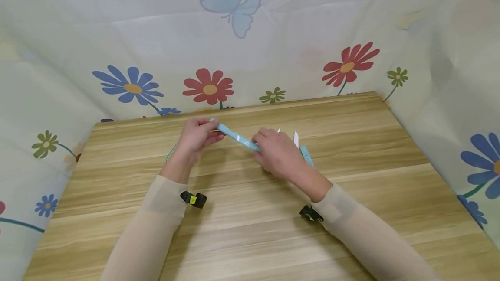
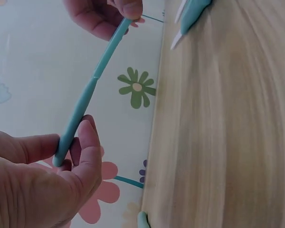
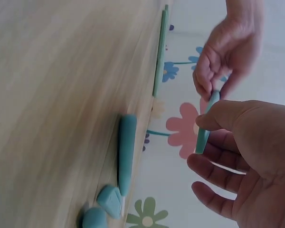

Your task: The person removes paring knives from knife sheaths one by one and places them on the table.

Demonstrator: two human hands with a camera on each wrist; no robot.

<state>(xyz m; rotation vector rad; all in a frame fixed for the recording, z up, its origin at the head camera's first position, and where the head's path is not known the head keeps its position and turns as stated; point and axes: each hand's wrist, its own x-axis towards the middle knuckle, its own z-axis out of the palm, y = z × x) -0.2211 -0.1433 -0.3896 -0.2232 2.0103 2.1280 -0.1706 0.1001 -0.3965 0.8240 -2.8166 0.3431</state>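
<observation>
A slim light-blue tool with a rounded handle is held between both hands above the table. Its handle end is pinched by the left hand, thumb on one side and fingers on the other. My right hand pinches the opposite, flatter end between thumb and fingers. A seam crosses the tool's middle in the left wrist view. Beside the right hand lie a white pointed blade and a light-blue flat piece, partly hidden by that hand.
A thin green strip lies on the wooden table beyond the left hand. In the right wrist view, a blue handle and rounded blue pieces rest on the wood. Flower-printed sheeting surrounds the table.
</observation>
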